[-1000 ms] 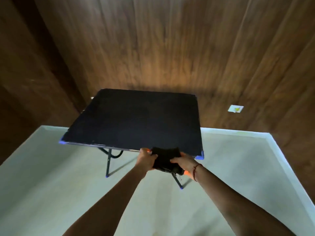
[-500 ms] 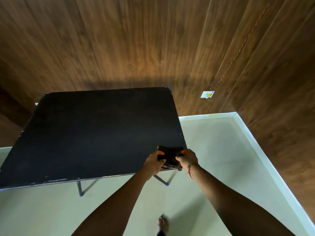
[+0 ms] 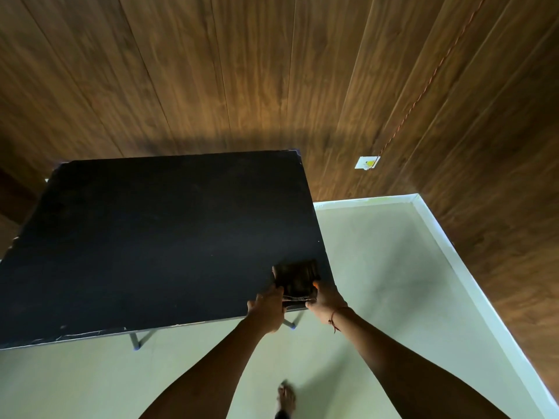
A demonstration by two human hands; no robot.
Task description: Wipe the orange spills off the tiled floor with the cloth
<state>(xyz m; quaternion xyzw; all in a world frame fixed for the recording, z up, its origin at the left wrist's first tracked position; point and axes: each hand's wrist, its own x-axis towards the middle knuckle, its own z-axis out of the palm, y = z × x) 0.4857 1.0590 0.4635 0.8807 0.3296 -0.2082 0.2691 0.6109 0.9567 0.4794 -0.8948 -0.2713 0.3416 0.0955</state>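
Observation:
A dark folded cloth (image 3: pixel 296 278) lies on the near right corner of a black table (image 3: pixel 157 237). My left hand (image 3: pixel 267 306) grips its left edge and my right hand (image 3: pixel 325 296) grips its right edge, thumbs on top. An orange smear shows at my right thumb. The pale floor (image 3: pixel 378 267) lies below and to the right; no orange spills show on the part in view.
Dark wood-panelled walls (image 3: pixel 242 71) enclose the corner, with a white skirting (image 3: pixel 453 261) along the floor's right side. A small white socket plate (image 3: pixel 367 162) with an orange cord sits on the wall. My bare foot (image 3: pixel 286 399) stands on the floor below the hands.
I have come closer to the table and the view has tilted down. The hands with the cloth moved onto the table's corner. My foot has come into view.

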